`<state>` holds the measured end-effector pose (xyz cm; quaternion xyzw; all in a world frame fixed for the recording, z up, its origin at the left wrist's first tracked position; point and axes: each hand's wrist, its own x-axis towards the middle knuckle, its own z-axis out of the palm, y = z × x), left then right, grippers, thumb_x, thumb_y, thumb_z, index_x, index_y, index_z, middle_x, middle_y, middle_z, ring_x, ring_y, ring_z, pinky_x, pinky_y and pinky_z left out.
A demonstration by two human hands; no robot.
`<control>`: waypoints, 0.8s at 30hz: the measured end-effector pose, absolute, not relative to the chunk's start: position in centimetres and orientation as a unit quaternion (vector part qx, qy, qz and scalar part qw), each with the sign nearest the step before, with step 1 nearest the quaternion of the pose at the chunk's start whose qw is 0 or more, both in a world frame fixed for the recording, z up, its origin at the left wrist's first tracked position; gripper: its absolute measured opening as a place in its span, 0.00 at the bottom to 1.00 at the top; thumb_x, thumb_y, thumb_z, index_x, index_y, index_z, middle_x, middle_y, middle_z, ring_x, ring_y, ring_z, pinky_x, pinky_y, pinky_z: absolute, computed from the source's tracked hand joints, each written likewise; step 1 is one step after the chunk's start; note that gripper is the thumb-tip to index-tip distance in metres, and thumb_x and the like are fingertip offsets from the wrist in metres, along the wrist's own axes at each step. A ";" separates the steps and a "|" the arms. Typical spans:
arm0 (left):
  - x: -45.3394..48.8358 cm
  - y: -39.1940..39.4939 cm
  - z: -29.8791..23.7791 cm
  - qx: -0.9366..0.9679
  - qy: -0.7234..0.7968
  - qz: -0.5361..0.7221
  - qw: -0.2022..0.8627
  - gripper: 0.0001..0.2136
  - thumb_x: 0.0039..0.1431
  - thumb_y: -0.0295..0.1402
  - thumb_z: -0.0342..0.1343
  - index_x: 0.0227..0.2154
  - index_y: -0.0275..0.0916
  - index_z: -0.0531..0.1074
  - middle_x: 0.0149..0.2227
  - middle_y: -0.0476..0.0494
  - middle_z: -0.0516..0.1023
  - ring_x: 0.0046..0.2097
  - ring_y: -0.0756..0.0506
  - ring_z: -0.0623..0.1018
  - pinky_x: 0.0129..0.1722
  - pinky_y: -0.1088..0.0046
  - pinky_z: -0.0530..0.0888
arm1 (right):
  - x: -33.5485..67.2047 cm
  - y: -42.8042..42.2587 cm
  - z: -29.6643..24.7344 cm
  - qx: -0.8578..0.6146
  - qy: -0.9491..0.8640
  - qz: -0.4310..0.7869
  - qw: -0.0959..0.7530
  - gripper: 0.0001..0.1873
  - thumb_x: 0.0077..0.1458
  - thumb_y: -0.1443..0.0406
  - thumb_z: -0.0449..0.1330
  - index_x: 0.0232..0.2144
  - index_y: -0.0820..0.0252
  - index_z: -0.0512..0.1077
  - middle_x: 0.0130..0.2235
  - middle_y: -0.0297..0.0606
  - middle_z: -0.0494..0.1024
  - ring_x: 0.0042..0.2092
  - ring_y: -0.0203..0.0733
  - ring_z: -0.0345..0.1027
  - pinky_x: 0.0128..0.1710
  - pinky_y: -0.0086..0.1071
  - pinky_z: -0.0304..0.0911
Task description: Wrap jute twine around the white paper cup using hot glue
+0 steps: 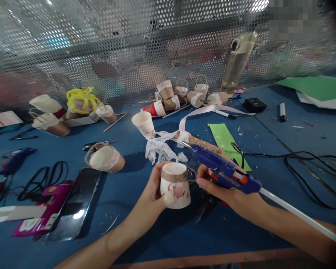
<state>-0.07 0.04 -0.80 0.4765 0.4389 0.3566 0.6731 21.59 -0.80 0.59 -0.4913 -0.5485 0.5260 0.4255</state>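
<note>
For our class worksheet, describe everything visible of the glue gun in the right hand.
The glue gun has a blue, plastic-looking body with lettering, orange parts and a metallic tip. A long white stick extends from its back. It slants in the right hand, above the blue table, tip pointing forward and left.

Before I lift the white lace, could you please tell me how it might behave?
The lace looks thin and openwork, so it is probably light. Its loose, crumpled folds suggest it would droop rather than hold its shape.
</note>
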 end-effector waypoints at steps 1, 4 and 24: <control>-0.1 0.0 -0.8 0.471 0.439 0.354 0.678 0.25 0.55 0.37 0.64 0.54 0.47 0.62 0.49 0.44 0.74 0.48 0.40 0.75 0.48 0.65 0.72 | 21.6 -0.7 0.8 -0.494 -0.548 0.534 0.412 0.06 0.56 0.64 0.64 0.29 0.56 0.69 0.29 0.28 0.71 0.30 0.31 0.67 0.33 0.26 0.66; 0.0 -0.1 -0.8 0.462 0.438 0.358 0.683 0.24 0.55 0.37 0.63 0.54 0.48 0.64 0.48 0.44 0.75 0.48 0.40 0.75 0.47 0.65 0.71 | 21.8 -0.4 0.9 -0.495 -0.547 0.551 0.390 0.06 0.56 0.64 0.63 0.30 0.56 0.70 0.29 0.28 0.70 0.29 0.32 0.64 0.31 0.26 0.65; 0.0 -0.3 -0.8 0.426 0.397 0.338 0.739 0.24 0.53 0.38 0.65 0.52 0.49 0.66 0.49 0.45 0.75 0.47 0.41 0.75 0.44 0.68 0.72 | 21.8 -0.4 0.6 -0.481 -0.529 0.584 0.383 0.06 0.56 0.63 0.63 0.30 0.56 0.70 0.28 0.27 0.71 0.30 0.33 0.66 0.32 0.27 0.64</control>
